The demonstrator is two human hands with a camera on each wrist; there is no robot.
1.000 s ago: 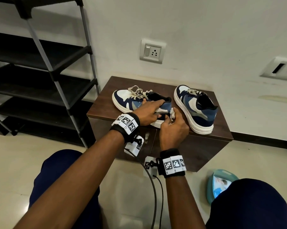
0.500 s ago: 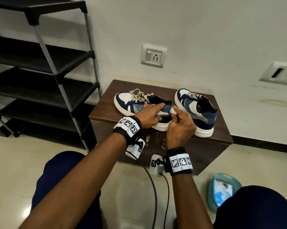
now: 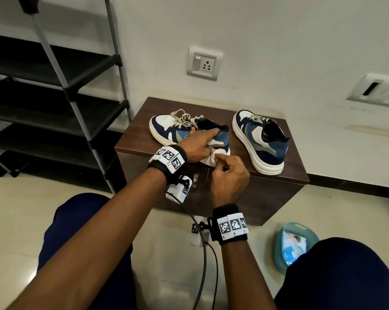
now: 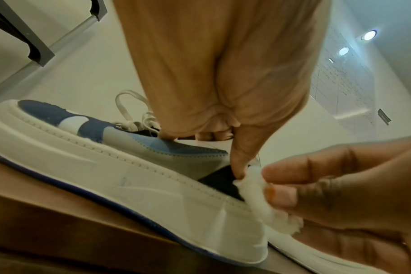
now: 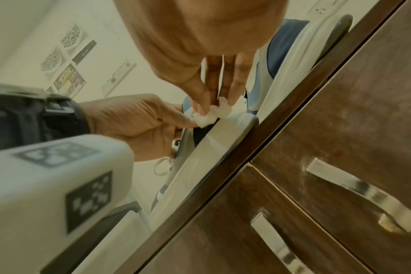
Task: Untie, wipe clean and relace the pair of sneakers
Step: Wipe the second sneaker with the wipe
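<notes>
Lying with its toe at 10 o'clock on the counter (image 3: 135, 139), the left sneaker (image 3: 166, 128) was steadied by the left hand (image 3: 198, 145) gripping its collar, while the right hand (image 3: 230, 177), nearer at 6 o'clock, pinched a white wad (image 4: 258, 187) against its heel.

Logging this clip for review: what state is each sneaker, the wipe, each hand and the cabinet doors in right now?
Left sneaker: on the cabinet top, laces loose, heel being wiped.
Right sneaker: upright on the cabinet top, laced, untouched.
White wipe: bunched, pressed against the left sneaker's heel.
Left hand: holds the left sneaker's collar.
Right hand: pinches the wipe.
Cabinet doors: closed.
</notes>
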